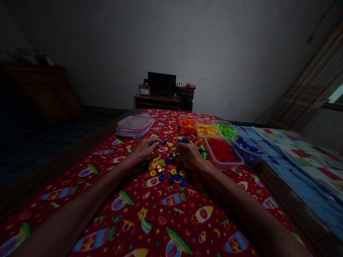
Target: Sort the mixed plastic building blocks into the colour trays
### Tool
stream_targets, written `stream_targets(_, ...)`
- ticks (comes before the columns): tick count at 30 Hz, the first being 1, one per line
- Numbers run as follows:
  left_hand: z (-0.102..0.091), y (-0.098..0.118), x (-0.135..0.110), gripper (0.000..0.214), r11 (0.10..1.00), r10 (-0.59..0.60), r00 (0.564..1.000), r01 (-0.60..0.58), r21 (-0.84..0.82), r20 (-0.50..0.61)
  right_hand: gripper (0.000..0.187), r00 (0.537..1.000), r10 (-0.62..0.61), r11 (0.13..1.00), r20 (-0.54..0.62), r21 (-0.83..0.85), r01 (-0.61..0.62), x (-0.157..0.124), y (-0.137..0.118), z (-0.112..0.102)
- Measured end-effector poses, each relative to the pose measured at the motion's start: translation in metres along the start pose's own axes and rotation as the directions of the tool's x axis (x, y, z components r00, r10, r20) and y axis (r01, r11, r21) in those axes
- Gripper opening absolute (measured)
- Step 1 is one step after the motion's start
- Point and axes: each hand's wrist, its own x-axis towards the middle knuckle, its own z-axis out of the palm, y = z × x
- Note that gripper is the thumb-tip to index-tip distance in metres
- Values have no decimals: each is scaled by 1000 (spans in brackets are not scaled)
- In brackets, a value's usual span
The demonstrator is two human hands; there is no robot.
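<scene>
A loose heap of small plastic pieces (167,167), yellow, blue and green, lies on the red patterned cloth (160,214). My left hand (147,147) rests palm down at the heap's left side, its fingertips pinched at a small blue piece. My right hand (190,152) sits at the heap's right side, fingers curled over some pieces; what they grip is too small to name. Beyond the right hand stand clear tubs sorted by colour: red pieces (222,151), blue (249,148), orange (187,125), yellow (207,130) and green (226,130).
A stack of clear tub lids (135,125) lies at the far left of the cloth. A blue chequered mat (300,167) spreads to the right. A low shelf with a dark screen (162,85) stands against the back wall. The room is dim.
</scene>
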Motion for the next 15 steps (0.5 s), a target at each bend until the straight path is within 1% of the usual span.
stream_targets(3, -4, -2, 0, 34, 1000, -5, 1000, 5, 20, -14, 16, 1000, 5, 1000, 2, -23, -5, 2, -1, -8)
stream_targets(5, -5, -3, 0, 35, 1000, -21, 1000, 22, 14, -21, 17, 1000, 14, 998, -18, -54, -15, 5, 0, -20)
stream_targets(7, -5, -3, 0, 35, 999, -40, 999, 41, 6, -27, 16, 998, 32, 994, -57, -107, -38, 8, 6, -37)
stream_targets(9, -4, -4, 0, 35, 999, -46, 999, 46, -1, -28, 15, 992, 67, 982, -107, -170, -85, 13, 18, -57)
stream_targets(12, -2, -5, 0, 34, 999, -39, 999, 39, -17, -24, 15, 977, 129, 949, -168, -265, -170, 23, 44, -86)
stream_targets(15, 0, -5, 1, 34, 997, -57, 998, 57, -47, -12, 18, 947, 252, 880, -197, -360, -309, 37, 68, -110)
